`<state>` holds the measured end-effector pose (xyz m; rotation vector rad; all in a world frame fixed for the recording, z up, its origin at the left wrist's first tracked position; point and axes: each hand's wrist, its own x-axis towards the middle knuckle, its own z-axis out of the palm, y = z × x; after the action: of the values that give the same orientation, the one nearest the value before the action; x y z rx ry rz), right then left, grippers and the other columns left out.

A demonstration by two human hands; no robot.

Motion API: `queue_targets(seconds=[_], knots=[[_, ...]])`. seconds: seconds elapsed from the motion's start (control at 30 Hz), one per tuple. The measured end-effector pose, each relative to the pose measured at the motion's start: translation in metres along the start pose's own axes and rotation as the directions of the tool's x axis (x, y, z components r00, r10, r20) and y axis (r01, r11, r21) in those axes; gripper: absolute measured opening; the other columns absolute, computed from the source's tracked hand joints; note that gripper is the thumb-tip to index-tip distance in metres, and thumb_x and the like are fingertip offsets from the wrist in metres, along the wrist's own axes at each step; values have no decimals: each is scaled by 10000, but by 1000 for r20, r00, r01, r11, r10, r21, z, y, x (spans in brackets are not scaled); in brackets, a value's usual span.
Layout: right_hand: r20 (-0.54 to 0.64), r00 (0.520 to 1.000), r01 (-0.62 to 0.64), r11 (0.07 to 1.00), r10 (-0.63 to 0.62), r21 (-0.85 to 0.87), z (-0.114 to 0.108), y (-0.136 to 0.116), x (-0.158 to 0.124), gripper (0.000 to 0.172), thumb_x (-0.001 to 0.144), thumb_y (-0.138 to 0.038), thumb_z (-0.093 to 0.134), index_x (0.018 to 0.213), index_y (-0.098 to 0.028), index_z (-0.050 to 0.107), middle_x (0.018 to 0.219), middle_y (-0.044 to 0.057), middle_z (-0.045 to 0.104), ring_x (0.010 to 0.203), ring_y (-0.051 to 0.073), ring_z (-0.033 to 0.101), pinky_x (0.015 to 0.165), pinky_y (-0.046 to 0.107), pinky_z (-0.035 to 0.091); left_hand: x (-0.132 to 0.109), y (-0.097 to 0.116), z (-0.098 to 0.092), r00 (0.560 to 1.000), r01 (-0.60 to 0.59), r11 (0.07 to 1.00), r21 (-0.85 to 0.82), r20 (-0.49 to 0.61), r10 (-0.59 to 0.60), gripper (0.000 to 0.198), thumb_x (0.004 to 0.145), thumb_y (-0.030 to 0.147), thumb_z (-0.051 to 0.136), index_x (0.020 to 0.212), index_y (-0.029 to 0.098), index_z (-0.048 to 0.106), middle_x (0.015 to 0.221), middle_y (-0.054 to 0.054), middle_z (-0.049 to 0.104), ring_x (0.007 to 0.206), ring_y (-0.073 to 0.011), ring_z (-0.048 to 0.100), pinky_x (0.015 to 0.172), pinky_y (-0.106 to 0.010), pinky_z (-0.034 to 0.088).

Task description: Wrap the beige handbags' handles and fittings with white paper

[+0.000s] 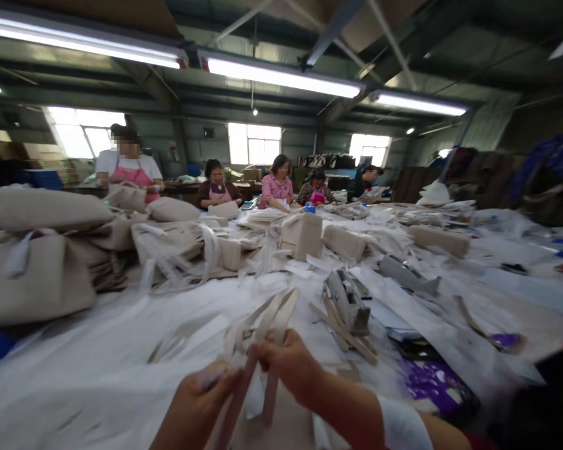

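In the head view, my right hand (293, 362) pinches a beige bag strap (281, 312), which loops upward in front of me. My left hand (199, 400) is closed at the left side of the same strap, with the thumb pressed against the fingers. Below the hands lies a beige bag body (281, 428), partly hidden by my wrists and the straps. Some white wrapping shows between the strap ends. Motion blur softens the strap's details.
Beige bags (25, 275) are piled at the left. A grey tape dispenser (349, 300) stands over loose beige strips (340, 331), with another dispenser (408, 275) behind it. White sheeting (122, 350) covers much of the table. Several people work along the far side.
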<state>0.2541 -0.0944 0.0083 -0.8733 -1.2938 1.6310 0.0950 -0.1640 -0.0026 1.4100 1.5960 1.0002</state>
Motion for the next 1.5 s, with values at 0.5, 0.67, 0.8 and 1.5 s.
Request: queue_targets(seconds=[0.5, 0.67, 0.8, 1.5], knots=[[376, 922, -94, 996, 87, -1, 8, 4, -19, 599, 917, -638, 380, 931, -168, 751, 1217, 125, 626, 1073, 253, 578, 834, 362, 465, 11, 33, -38, 988, 121, 941, -317, -56, -147, 393, 735, 507, 701, 630, 137, 618, 545, 16, 586, 493, -101, 474, 490, -217, 358], [501, 865, 58, 988, 23, -145, 15, 2, -31, 551, 881, -648, 454, 1001, -209, 765, 1040, 85, 703, 973, 251, 616, 921, 414, 438, 17, 29, -17, 992, 128, 962, -239, 20, -127, 437, 751, 536, 675, 577, 157, 544, 474, 49, 485, 437, -83, 398, 432, -212, 286], [242, 966, -75, 994, 93, -82, 13, 10, -21, 643, 825, -716, 471, 949, -164, 778, 906, 112, 727, 843, 247, 626, 856, 404, 458, 20, 19, -23, 997, -13, 995, -98, -74, 5, 473, 816, 633, 548, 777, 164, 597, 529, 52, 470, 494, -104, 431, 478, -222, 338], [40, 998, -33, 956, 47, -291, -29, -7, 16, 814, 776, -853, 259, 487, -166, 587, 429, 23, 491, 453, 130, 450, 480, 273, 326, -21, 23, -24, 973, 200, 884, -422, -25, -231, 195, 646, 300, 802, 732, 140, 728, 609, -1, 661, 508, -68, 477, 511, -189, 355]])
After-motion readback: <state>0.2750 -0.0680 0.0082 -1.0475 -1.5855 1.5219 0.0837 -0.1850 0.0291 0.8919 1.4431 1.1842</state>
